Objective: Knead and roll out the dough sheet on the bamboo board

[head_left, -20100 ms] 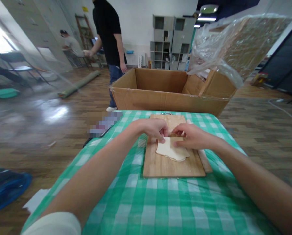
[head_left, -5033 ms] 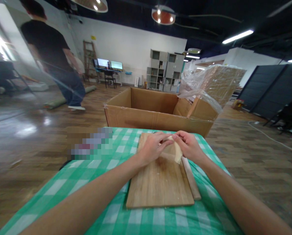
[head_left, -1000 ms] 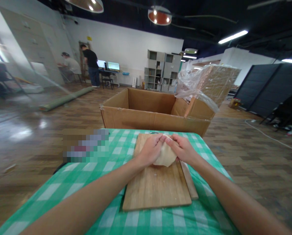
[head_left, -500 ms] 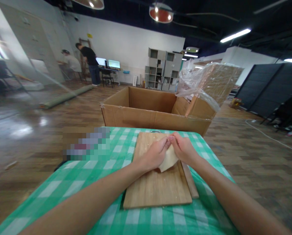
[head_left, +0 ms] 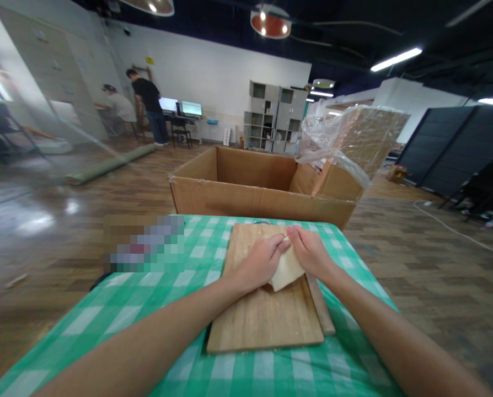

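A thin, cream-coloured sheet of dough point(head_left: 287, 273) hangs between my hands, over the upper part of a wooden cutting board point(head_left: 267, 325). My left hand point(head_left: 263, 259) is closed on its left side, thumb and fingers pinching near the top edge. From the right, my right hand point(head_left: 309, 251) pinches the same top edge, its fingertips close to those of the left. The lower corner of the sheet droops above the board. Along the board's right edge lies a wooden bar point(head_left: 321, 309) resembling a rolling pin, partly behind my right forearm. Small crumbs dot the board.
A green-and-white checked cloth point(head_left: 180, 325) covers the table. Just beyond it stands a large open cardboard box point(head_left: 250, 198) with plastic-wrapped packaging point(head_left: 362, 138) at its right. A blurred-out item point(head_left: 147, 242) lies at the table's left edge. Two people are far back left.
My fingertips have moved slightly apart along the top edge of the dough, and the sheet spreads a little wider to the right. The board has stayed in place.
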Available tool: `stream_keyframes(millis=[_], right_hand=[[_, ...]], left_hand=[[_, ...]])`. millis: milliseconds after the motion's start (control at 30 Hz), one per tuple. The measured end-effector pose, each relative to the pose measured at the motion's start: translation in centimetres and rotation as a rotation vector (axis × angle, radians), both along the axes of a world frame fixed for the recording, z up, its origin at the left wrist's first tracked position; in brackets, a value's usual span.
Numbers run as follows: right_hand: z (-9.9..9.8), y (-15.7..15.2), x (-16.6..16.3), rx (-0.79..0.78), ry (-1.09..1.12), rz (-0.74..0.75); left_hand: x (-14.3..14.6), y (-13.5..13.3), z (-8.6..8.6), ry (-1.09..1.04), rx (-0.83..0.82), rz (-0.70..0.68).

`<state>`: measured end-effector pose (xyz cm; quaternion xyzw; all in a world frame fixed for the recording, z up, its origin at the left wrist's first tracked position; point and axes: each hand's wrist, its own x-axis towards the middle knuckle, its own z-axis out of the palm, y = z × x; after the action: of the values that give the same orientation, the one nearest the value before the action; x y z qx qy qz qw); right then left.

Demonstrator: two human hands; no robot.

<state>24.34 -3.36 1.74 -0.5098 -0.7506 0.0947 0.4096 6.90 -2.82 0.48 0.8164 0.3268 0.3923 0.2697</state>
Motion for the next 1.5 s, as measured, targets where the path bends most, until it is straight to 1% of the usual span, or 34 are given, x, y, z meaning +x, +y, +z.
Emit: stream_keyframes(millis=[133, 300, 433, 567, 700, 800, 867, 967, 1033, 1100, 1167, 1267, 1367, 1433, 1500], right_hand=[[-0.3, 0.0, -0.1, 0.086, -0.078, -0.053], [-0.2, -0.1, -0.1, 0.119, -0.057, -0.083], [-0.3, -0.3, -0.3, 0.077, -0.048, -0.065], [-0.2, -0.5, -0.4, 0.025, -0.047, -0.066], [0.1, -0.5, -0.2, 0.072, -0.147, -0.017], [0.3, -0.7, -0.2, 0.101, -0.133, 0.017], [0.4, -0.7, -0.2, 0.082, -0.097, 0.022], [0.4, -0.8, -0.2, 0.003, 0.03, -0.003], [0.5, -0.8, -0.2, -0.06, 0.119, 0.035], [0.5, -0.7, -0.3, -0.084, 0.142, 0.1], [0.5, -0.7, -0.5, -0.058, 0.11, 0.132], [0.6, -0.7, -0.6, -0.012, 0.06, 0.158], [0.6, -0.8, -0.5, 0.01, 0.033, 0.168], [0.6, -0.8, -0.4, 0.023, 0.041, 0.164], [0.6, -0.8, -0.4, 0.04, 0.061, 0.158]], left_hand=[[0.0, -0.1, 0.0, 0.008, -0.025, -0.026], [-0.3, -0.2, 0.1, -0.013, -0.09, -0.043], [-0.1, -0.2, 0.0, -0.041, -0.096, -0.034], [0.1, -0.3, -0.3, -0.079, -0.055, 0.001], [0.1, -0.5, -0.6, -0.104, -0.047, 0.027], [0.1, -0.7, -0.5, -0.09, -0.041, 0.015], [0.1, -0.8, -0.4, -0.076, -0.037, 0.017], [0.0, -0.7, -0.3, -0.115, -0.047, 0.062], [-0.1, -0.5, -0.3, -0.21, -0.059, 0.132], [-0.2, -0.2, -0.3, -0.295, -0.074, 0.215], [-0.3, 0.0, -0.3, -0.34, -0.091, 0.241], [-0.5, 0.1, 0.0, -0.371, -0.105, 0.169], [-0.6, 0.1, 0.3, -0.355, -0.087, 0.095], [-0.6, 0.1, 0.5, -0.348, -0.059, 0.096], [-0.7, 0.0, 0.6, -0.346, -0.032, 0.131]])
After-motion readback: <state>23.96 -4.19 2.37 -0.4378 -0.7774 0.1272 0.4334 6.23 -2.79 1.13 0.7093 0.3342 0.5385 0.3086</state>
